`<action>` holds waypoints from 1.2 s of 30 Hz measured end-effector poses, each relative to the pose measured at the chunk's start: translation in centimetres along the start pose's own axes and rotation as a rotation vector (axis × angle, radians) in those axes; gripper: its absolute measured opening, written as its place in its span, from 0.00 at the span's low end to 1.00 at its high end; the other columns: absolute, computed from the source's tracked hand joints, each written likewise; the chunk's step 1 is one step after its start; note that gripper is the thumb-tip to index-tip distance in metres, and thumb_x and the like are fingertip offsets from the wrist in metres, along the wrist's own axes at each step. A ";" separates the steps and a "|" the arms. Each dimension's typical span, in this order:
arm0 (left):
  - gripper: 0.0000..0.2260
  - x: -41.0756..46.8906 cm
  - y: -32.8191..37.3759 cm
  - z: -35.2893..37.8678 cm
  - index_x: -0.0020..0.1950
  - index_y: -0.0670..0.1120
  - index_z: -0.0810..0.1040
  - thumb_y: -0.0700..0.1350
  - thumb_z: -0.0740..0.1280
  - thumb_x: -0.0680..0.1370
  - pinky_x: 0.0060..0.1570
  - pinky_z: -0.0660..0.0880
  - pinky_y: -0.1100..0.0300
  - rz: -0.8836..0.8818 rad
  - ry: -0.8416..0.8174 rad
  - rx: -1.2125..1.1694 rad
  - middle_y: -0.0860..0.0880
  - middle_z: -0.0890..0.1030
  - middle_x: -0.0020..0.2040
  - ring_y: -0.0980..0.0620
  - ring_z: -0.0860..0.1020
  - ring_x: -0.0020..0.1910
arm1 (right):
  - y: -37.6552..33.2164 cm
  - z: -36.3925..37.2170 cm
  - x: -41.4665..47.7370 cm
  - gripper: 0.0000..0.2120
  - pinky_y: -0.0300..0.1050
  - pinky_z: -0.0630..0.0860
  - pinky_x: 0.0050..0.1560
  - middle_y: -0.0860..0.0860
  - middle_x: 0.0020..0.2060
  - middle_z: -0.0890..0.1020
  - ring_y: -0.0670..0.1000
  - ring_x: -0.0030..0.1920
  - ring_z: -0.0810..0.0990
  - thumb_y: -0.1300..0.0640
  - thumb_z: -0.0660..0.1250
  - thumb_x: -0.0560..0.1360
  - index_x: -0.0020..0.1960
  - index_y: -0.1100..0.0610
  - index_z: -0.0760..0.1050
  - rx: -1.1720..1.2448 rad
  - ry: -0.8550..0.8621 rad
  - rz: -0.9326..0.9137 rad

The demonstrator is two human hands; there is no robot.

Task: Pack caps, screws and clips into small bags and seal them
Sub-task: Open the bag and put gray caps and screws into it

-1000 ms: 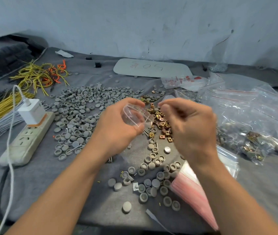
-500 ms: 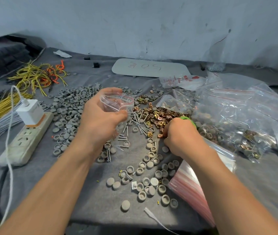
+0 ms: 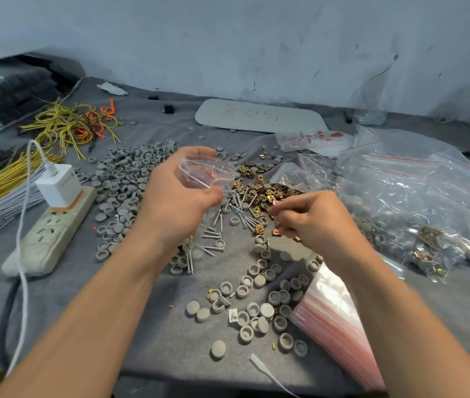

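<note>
Grip of the left hand [image 3: 176,205] is taken on a small clear bag [image 3: 206,173], whose red-edged mouth is held open above the cloth; the right hand [image 3: 314,219] is set near it, lower and to the right, its curled fingertips pinched on a few brass clips [image 3: 271,193] over the clip heap; screws [image 3: 216,234] are scattered below the bag, between the wrists; caps [image 3: 124,182] are heaped left of the left hand, and more are strewn toward the front. The bag's lower part is hidden behind the palm; how many clips are pinched cannot be made out; a stack of unused bags [image 3: 334,320] is partly covered by the right forearm; filled bags [image 3: 417,202] are blurred by glare. Bare grey cloth [image 3: 90,305] is seen between the power strip [image 3: 53,234] and the left forearm; the cloth's front edge runs under both forearms; the far side is closed by the wall [image 3: 228,38].
</note>
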State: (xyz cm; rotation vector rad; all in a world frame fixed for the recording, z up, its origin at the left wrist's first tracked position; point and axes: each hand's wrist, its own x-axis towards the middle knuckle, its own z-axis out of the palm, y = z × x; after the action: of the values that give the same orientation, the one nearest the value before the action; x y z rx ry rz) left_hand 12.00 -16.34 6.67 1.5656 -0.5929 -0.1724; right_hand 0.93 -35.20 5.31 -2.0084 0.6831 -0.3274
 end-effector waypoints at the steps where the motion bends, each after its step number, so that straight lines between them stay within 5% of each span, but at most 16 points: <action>1: 0.25 -0.1 0.0 0.1 0.61 0.55 0.79 0.30 0.75 0.72 0.38 0.79 0.68 0.005 -0.002 0.042 0.58 0.86 0.46 0.56 0.86 0.42 | -0.1 -0.2 -0.2 0.11 0.42 0.84 0.40 0.54 0.38 0.88 0.53 0.39 0.87 0.68 0.70 0.79 0.46 0.56 0.87 0.224 -0.025 -0.003; 5: 0.23 -0.5 0.0 0.8 0.58 0.61 0.79 0.37 0.78 0.73 0.37 0.84 0.51 0.037 -0.009 0.255 0.57 0.85 0.44 0.50 0.85 0.39 | -0.7 -0.3 -0.6 0.07 0.38 0.82 0.37 0.60 0.36 0.86 0.52 0.37 0.87 0.69 0.68 0.80 0.47 0.63 0.85 0.709 -0.127 0.075; 9: 0.22 -0.9 -0.1 1.6 0.58 0.63 0.77 0.44 0.79 0.72 0.29 0.72 0.69 0.099 -0.069 0.451 0.58 0.84 0.43 0.63 0.80 0.33 | -1.0 0.0 -0.8 0.09 0.37 0.81 0.34 0.58 0.34 0.85 0.49 0.34 0.86 0.69 0.67 0.80 0.45 0.63 0.84 0.911 -0.162 0.119; 13: 0.19 -1.2 -0.4 2.5 0.58 0.63 0.77 0.45 0.76 0.73 0.35 0.74 0.68 0.144 -0.091 0.570 0.58 0.83 0.43 0.61 0.79 0.40 | -1.4 0.1 -1.1 0.12 0.37 0.82 0.34 0.58 0.35 0.84 0.49 0.33 0.85 0.69 0.67 0.76 0.39 0.62 0.86 1.076 -0.257 0.164; 15: 0.18 -1.3 -0.6 2.7 0.58 0.63 0.77 0.45 0.75 0.74 0.36 0.73 0.67 0.158 -0.095 0.590 0.57 0.83 0.42 0.60 0.79 0.41 | -1.5 0.0 -1.3 0.05 0.39 0.82 0.35 0.59 0.36 0.84 0.51 0.35 0.85 0.67 0.70 0.70 0.42 0.64 0.85 1.120 -0.318 0.169; 17: 0.18 -1.3 -0.7 2.7 0.58 0.63 0.78 0.44 0.75 0.74 0.36 0.73 0.68 0.156 -0.100 0.593 0.57 0.82 0.42 0.61 0.78 0.42 | -1.5 -0.1 -1.5 0.10 0.40 0.83 0.36 0.60 0.37 0.84 0.52 0.36 0.86 0.66 0.72 0.67 0.48 0.66 0.82 1.110 -0.344 0.139; 20: 0.20 -1.6 -0.7 2.8 0.58 0.64 0.77 0.43 0.77 0.74 0.34 0.71 0.73 0.151 -0.111 0.608 0.58 0.81 0.41 0.67 0.77 0.44 | -1.3 0.2 -1.6 0.08 0.38 0.81 0.35 0.58 0.36 0.84 0.51 0.35 0.84 0.64 0.75 0.68 0.46 0.63 0.83 0.962 -0.246 0.025; 24: 0.25 -2.0 -0.4 3.6 0.59 0.63 0.76 0.39 0.76 0.70 0.33 0.72 0.70 0.162 -0.161 0.584 0.59 0.82 0.41 0.64 0.79 0.41 | -1.6 1.5 -1.9 0.07 0.36 0.74 0.32 0.51 0.33 0.86 0.45 0.29 0.79 0.67 0.77 0.70 0.41 0.56 0.88 0.439 -0.009 -0.311; 26: 0.26 -2.1 -0.2 3.8 0.59 0.63 0.76 0.38 0.77 0.70 0.35 0.74 0.69 0.153 -0.171 0.544 0.60 0.83 0.43 0.64 0.80 0.41 | -2.0 2.0 -2.1 0.08 0.33 0.74 0.33 0.48 0.32 0.86 0.42 0.29 0.80 0.67 0.76 0.71 0.44 0.55 0.89 0.426 0.012 -0.386; 29: 0.25 -1.6 0.2 3.0 0.59 0.62 0.77 0.38 0.79 0.71 0.37 0.81 0.64 0.057 -0.131 0.380 0.57 0.84 0.46 0.61 0.83 0.42 | -1.5 0.9 -1.8 0.09 0.32 0.70 0.30 0.44 0.29 0.84 0.41 0.27 0.77 0.65 0.74 0.74 0.44 0.52 0.89 0.432 0.179 -0.335; 31: 0.25 -1.1 0.3 1.9 0.60 0.58 0.78 0.33 0.77 0.72 0.37 0.80 0.68 -0.014 -0.065 0.167 0.55 0.85 0.47 0.60 0.84 0.43 | -0.9 -0.3 -1.2 0.10 0.32 0.70 0.30 0.42 0.30 0.84 0.40 0.27 0.77 0.62 0.74 0.75 0.43 0.49 0.88 0.218 0.267 -0.249; 33: 0.26 -0.6 0.3 0.7 0.60 0.56 0.78 0.30 0.76 0.71 0.39 0.79 0.69 -0.018 0.031 0.068 0.59 0.85 0.47 0.59 0.85 0.44 | -0.4 -0.7 -1.2 0.10 0.34 0.75 0.32 0.40 0.35 0.86 0.38 0.30 0.80 0.61 0.74 0.76 0.42 0.46 0.88 -0.138 0.142 -0.169; 36: 0.27 0.0 0.0 -0.3 0.59 0.59 0.77 0.33 0.78 0.70 0.39 0.80 0.64 0.085 0.170 0.240 0.59 0.84 0.46 0.59 0.84 0.42 | -0.1 0.8 -1.6 0.10 0.46 0.84 0.47 0.43 0.41 0.87 0.45 0.41 0.84 0.62 0.73 0.75 0.46 0.47 0.88 -0.513 -0.046 -0.140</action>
State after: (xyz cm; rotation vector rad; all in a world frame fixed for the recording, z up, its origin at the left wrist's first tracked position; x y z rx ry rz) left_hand 12.14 -16.06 6.69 1.7623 -0.5598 0.0987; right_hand 0.05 -33.67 5.12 -2.5505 0.6429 -0.1981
